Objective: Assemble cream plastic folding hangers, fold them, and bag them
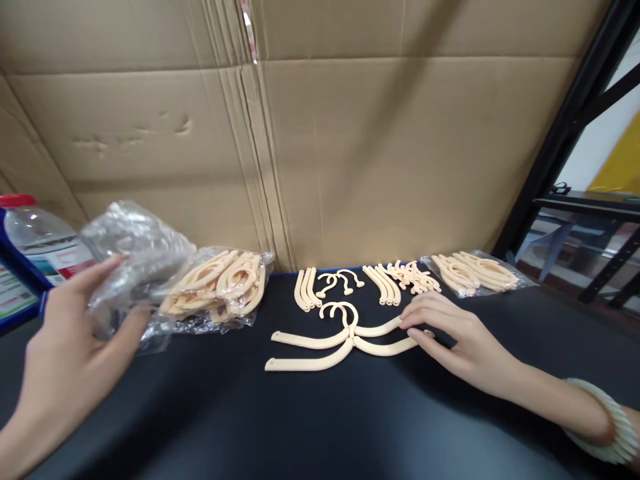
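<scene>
1. Your left hand is at the near left, fingers spread and loosely curled against a crumpled clear plastic bag; it touches the bag, but whether it truly grips it cannot be told.
2. Just right of that bag lies a clear packet of cream hanger parts, touching the crumpled plastic.
3. Your right hand lies flat and released on the black table, fingertips resting on the right arms of the assembled cream hangers.
4. Those hangers sit at the middle of the table, two stacked together, hooks pointing far, arms spreading left and right.
5. Beyond them, along the far edge, are loose curved arm pieces, two small hooks, more curved pieces and a heap of small parts.
6. At the far right lies another clear packet of parts.
7. A water bottle with a red cap stands far left; a cardboard wall backs the table.
8. A pale beaded bracelet circles your right wrist.
</scene>
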Motion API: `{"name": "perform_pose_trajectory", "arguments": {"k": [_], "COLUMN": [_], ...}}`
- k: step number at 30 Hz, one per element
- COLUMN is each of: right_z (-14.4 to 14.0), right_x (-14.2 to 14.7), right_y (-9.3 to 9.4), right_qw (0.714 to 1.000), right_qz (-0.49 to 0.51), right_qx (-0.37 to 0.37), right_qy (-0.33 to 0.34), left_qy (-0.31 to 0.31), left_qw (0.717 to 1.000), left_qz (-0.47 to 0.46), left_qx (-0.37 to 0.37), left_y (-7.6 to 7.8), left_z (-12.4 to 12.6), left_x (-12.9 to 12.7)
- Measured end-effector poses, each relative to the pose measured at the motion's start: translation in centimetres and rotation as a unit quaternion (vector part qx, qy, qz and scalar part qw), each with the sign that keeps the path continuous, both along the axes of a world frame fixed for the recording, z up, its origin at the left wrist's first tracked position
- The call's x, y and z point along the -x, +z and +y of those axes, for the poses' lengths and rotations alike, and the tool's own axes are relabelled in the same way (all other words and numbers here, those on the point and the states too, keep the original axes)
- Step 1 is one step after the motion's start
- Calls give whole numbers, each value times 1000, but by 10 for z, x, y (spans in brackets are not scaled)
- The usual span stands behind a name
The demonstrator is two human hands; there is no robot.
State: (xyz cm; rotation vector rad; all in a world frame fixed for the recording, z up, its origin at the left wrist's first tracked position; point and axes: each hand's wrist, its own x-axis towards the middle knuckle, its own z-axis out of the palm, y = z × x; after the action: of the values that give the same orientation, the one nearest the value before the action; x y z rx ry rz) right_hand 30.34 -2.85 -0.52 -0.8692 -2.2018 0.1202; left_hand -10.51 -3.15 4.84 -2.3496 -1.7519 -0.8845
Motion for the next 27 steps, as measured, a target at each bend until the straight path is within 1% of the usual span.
{"name": "perform_pose_trajectory", "arguments": {"k": [2, 3, 6, 7, 9, 11, 13, 16, 18, 20, 22, 23, 25, 27], "right_z": [1, 1, 0, 0, -1, -2, 0, 4, 8, 12, 18, 22, 29, 35], "right_x": [1, 2, 1, 0, -4, -6, -7, -2, 2, 6, 10, 11, 14, 17], "right_y": [0, 0, -4, -5, -7, -7, -5, -1, 3, 7, 12, 15, 20, 23], "right_qw": [1000, 1000, 1000, 1000, 1000, 999, 1000, 1000, 1000, 1000, 1000, 1000, 1000, 1000], "right_qz": [3, 2, -6, -7, -4, 3, 9, 16, 16, 8, -1, -4, -5, -2], "right_qx": [3, 5, 13, 18, 27, 27, 18, 9, 5, 1, -7, -13, -21, -26], "right_qy": [1, 2, 6, 4, -7, -19, -23, -22, -19, -12, -7, -7, -10, -13], "left_qy": [24, 37, 92, 99, 114, 129, 133, 125, 110, 80, 52, 45, 40, 40], "left_qw": [998, 996, 983, 981, 975, 968, 965, 963, 958, 953, 951, 951, 956, 966], "left_qz": [48, 75, 157, 166, 191, 212, 224, 226, 237, 257, 273, 277, 275, 253], "left_qx": [13, 20, 23, 21, 26, 37, 8, -80, -114, -136, -138, -128, -90, -36], "left_y": [8, 9, 6, 4, 4, 8, 14, 20, 19, 16, 13, 12, 10, 12], "left_z": [17, 28, 60, 69, 81, 87, 89, 85, 80, 74, 69, 67, 66, 66], "left_x": [-15, -22, -36, -39, -42, -43, -43, -46, -50, -55, -57, -57, -52, -44]}}
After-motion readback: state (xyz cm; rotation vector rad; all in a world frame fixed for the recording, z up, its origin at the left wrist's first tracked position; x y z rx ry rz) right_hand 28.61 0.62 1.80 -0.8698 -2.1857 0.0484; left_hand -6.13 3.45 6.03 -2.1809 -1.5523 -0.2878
